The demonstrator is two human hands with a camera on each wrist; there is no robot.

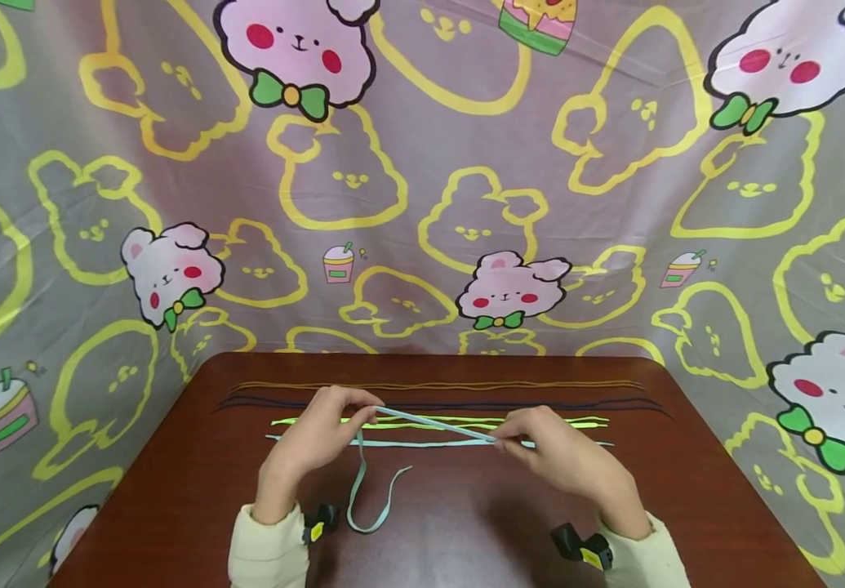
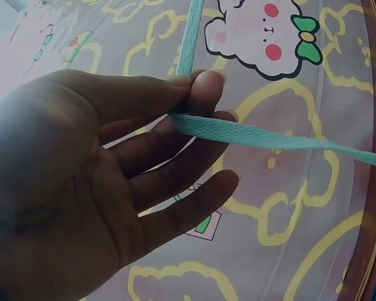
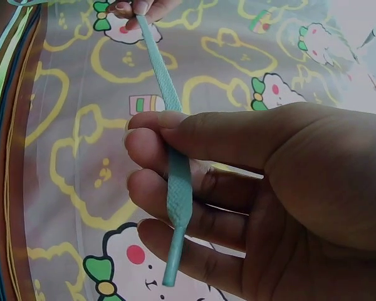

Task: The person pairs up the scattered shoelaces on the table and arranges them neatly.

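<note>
A flat light-blue shoelace point(image 1: 433, 422) stretches taut between both hands above the table. My left hand point(image 1: 319, 433) pinches it between thumb and index finger; the other fingers are loosely bent in the left wrist view. From that pinch the lace's long tail point(image 1: 352, 498) drops and curves over the table's near side. Lower and to the right, my right hand point(image 1: 569, 457) pinches the lace near one end. Its hard tip point(image 3: 172, 257) sticks out below the thumb and index finger, across the other fingers in the right wrist view.
Behind the hands, laces lie in rows across the brown table point(image 1: 451, 506): another light-blue lace point(image 1: 422, 443), yellow-green laces point(image 1: 411, 420), dark navy laces point(image 1: 451, 406) and brown laces point(image 1: 437, 385). A patterned cloth point(image 1: 407, 245) encloses the table's back and sides.
</note>
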